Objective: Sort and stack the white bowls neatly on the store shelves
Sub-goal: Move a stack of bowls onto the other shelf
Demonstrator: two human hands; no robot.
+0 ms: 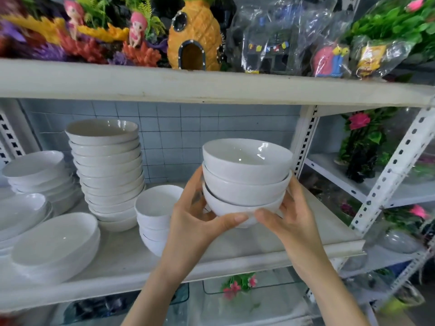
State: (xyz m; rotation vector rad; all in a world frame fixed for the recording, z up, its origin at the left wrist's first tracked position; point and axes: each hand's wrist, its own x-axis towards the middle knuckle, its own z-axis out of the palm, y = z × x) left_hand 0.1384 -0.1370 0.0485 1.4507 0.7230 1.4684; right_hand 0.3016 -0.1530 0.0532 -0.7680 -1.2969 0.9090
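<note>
An orange pineapple house [194, 36] stands beside bright plastic coral [138, 54] and a pink-haired doll [137, 28]. Bagged toys [329, 60] lie right of it. A fake plant [363, 142] with a pink flower stands lower right

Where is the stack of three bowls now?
Head view, right of centre: the stack of three bowls is held between the left hand and right hand above the middle shelf, right of a shorter bowl stack.

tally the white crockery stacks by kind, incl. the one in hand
Small deep-bowl stacks: 2 (held stack gripped by left hand and right hand; short stack beside it)
Tall wide-bowl stack: 1
Shallow dish piles: 3 (rear pile, edge pile, oval pile)
Total: 6 stacks
</note>
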